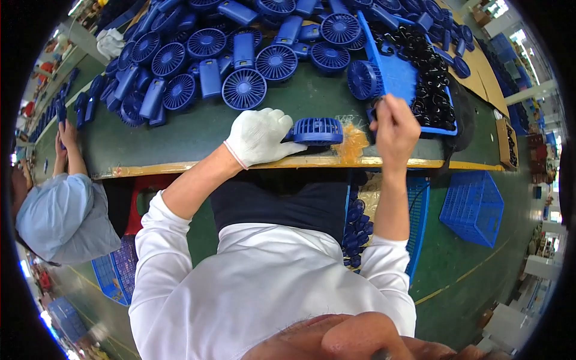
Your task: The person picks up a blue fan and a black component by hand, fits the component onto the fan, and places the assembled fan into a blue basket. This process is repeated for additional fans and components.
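My left hand, in a white knit glove, is closed around the handle end of a blue handheld fan. The fan lies on its side close to the table's front edge, its slatted rim facing up. My right hand is bare, with its fingers pinched together beside a blue tray. A dark bit shows at those fingertips, too small to make out. Black curved parts fill the tray's right side. Another blue fan leans against the tray's left wall, just beyond my right hand.
Many blue fans are heaped across the back of the green table. Worn yellow tape covers a patch near the front edge. A co-worker in a light blue top sits at left. A blue crate stands on the floor at right.
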A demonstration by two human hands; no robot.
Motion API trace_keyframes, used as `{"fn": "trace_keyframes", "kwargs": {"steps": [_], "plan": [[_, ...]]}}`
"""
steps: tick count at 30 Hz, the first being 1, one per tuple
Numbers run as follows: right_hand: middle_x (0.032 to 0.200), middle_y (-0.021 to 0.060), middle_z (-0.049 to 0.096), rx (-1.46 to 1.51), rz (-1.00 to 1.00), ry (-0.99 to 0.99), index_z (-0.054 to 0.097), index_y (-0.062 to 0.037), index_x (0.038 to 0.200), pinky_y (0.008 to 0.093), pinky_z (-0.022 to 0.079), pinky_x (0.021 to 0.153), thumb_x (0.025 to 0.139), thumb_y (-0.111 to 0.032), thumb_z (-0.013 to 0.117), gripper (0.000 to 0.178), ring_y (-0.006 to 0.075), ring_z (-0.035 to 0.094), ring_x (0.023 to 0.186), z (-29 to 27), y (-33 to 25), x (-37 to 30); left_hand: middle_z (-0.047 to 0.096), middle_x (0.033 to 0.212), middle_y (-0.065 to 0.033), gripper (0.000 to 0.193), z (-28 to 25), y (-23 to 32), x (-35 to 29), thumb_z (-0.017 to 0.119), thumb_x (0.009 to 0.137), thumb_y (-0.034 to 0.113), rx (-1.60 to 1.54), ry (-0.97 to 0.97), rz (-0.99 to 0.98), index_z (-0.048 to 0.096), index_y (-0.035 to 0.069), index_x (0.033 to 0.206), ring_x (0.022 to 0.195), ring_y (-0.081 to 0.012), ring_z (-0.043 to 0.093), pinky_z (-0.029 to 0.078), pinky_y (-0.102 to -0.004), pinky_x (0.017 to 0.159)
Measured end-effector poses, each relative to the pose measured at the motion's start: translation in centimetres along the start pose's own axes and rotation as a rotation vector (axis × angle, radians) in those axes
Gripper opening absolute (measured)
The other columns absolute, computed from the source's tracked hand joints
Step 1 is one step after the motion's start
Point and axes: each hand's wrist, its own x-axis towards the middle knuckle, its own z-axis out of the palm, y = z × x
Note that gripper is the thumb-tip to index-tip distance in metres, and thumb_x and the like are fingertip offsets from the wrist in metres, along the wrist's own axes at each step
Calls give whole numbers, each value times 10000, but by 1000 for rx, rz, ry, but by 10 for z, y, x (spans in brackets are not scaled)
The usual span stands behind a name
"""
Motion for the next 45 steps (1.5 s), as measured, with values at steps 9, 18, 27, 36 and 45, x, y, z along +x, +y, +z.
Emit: {"fn": "trace_keyframes", "kwargs": {"steps": [9, 18, 27, 36, 45], "plan": [[891, 108, 641, 143, -92, 23, 663, 39, 905, 256, 464, 566, 807, 61, 707, 109, 161, 598, 705, 51, -39, -32, 681, 874, -56, 344, -2, 17, -7, 659, 884, 318, -1544, 231, -688, 692, -20, 943, 791, -116, 627, 497, -278, 720], [1005, 96, 591, -343, -805, 46, 658, -17, 891, 370, 414, 639, 672, -58, 754, 243, 239, 559, 759, 82, -57, -17, 613, 686, -53, 638, -4, 39, -16, 381, 972, 612, -1763, 279, -718, 639, 37, 872, 569, -128, 585, 464, -253, 543], [1079, 174, 594, -41, -536, -86, 624, 34, 880, 391, 487, 717, 773, -11, 711, 145, 293, 579, 848, 88, -48, -52, 608, 688, -20, 339, -8, 23, -25, 605, 914, 343, -1458, 158, -744, 627, 24, 799, 572, -95, 571, 460, -254, 523], [670, -4, 581, 873, 833, -373, 683, -11, 965, 206, 356, 473, 959, -666, 369, 726, 74, 480, 525, 103, -28, -80, 625, 691, -45, 314, 3, 40, -21, 654, 880, 275, -1319, 196, -648, 653, -32, 815, 592, -98, 579, 466, -256, 535], [837, 71, 669, 478, 492, -309, 661, -11, 1047, 351, 528, 737, 821, -211, 701, 305, 185, 627, 734, 82, -51, -57, 594, 559, -105, 712, 15, 64, -13, 254, 1016, 555, -1341, 354, -791, 576, -20, 748, 497, -209, 628, 494, -330, 451]]}}
